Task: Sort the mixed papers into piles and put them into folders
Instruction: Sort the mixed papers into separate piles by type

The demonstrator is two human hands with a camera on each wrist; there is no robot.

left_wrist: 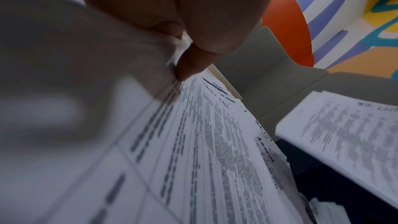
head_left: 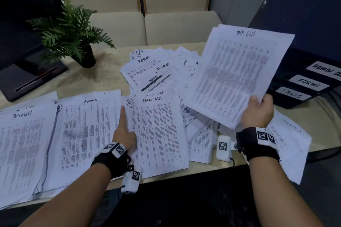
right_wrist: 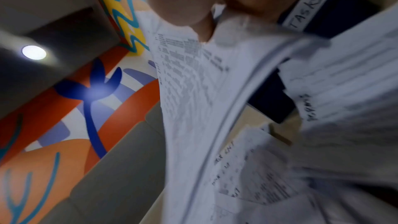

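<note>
My right hand [head_left: 258, 109] grips the lower corner of a stack of sheets headed "Task List" [head_left: 238, 77] and holds it raised above the table; the right wrist view shows the same stack [right_wrist: 189, 91] bending away from the fingers. My left hand [head_left: 126, 129] pinches the left edge of a "Task List" sheet marked 4 [head_left: 158, 134], which lies flat, with the index finger straight along that edge. A tasklist pile [head_left: 22, 145] and an admin pile [head_left: 86, 131] lie at the left, a forms pile [head_left: 149, 72] farther back. Dark blue folders [head_left: 302, 29] labelled ADMIN, FORMS and TASKS [head_left: 293, 93] stand at the right.
Loose mixed sheets [head_left: 199, 134] spread under the raised stack and hang over the table's front edge [head_left: 203, 169]. A potted fern [head_left: 73, 37] and a dark monitor base [head_left: 27, 79] stand at the back left. Beige seat cushions [head_left: 166, 27] lie behind the table.
</note>
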